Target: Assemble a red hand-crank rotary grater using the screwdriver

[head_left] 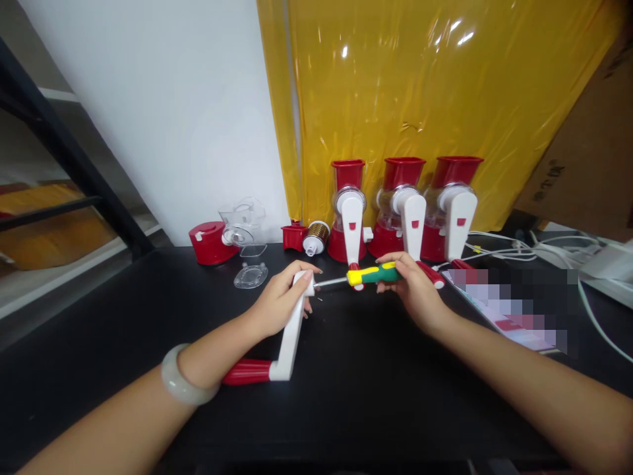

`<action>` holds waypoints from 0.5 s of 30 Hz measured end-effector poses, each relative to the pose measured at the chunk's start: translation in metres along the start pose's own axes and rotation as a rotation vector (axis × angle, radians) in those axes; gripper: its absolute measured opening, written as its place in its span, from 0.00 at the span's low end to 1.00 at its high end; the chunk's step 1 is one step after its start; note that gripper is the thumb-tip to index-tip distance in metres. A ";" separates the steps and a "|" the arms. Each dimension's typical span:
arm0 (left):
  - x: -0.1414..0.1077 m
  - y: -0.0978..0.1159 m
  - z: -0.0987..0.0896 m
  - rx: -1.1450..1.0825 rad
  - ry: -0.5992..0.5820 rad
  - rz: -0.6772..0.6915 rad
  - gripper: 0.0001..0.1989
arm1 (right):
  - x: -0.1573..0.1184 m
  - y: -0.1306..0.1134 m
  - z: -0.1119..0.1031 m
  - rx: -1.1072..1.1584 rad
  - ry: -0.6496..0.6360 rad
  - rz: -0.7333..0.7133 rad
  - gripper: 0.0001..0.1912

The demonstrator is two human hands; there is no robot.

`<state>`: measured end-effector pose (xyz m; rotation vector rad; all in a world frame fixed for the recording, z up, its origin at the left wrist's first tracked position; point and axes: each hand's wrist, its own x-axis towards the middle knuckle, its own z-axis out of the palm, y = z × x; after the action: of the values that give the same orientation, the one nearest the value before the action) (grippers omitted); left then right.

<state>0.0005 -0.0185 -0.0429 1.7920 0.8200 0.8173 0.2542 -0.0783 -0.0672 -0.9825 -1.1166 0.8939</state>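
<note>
Screwdriver (374, 273) against white crank (291, 336) — its tip hard to make out.

Light moderate and diffuse. I note white glare spots high on the yellow film (395, 92). Left-hand shelf (74, 276) dim, blurred; counter (346, 409) dark. Screwdriver (378, 273) legible, slightly soft. Edges stretched by wide-angle distortion; pixelated patch (519, 307) at right.

There are three upright graters (406, 198), four cranks (291, 336), one screwdriver (378, 273).
</note>
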 end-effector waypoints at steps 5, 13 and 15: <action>0.000 0.000 0.000 -0.026 -0.002 0.011 0.19 | 0.001 -0.001 -0.001 0.071 -0.027 0.013 0.10; 0.001 -0.002 -0.001 -0.029 -0.014 0.010 0.20 | 0.003 -0.003 0.004 0.046 -0.029 0.045 0.16; 0.001 -0.001 -0.001 -0.031 -0.008 0.006 0.20 | 0.002 -0.005 0.004 0.036 -0.046 0.045 0.18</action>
<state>0.0001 -0.0173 -0.0430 1.7700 0.7935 0.8219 0.2510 -0.0769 -0.0615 -0.9652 -1.1175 0.9744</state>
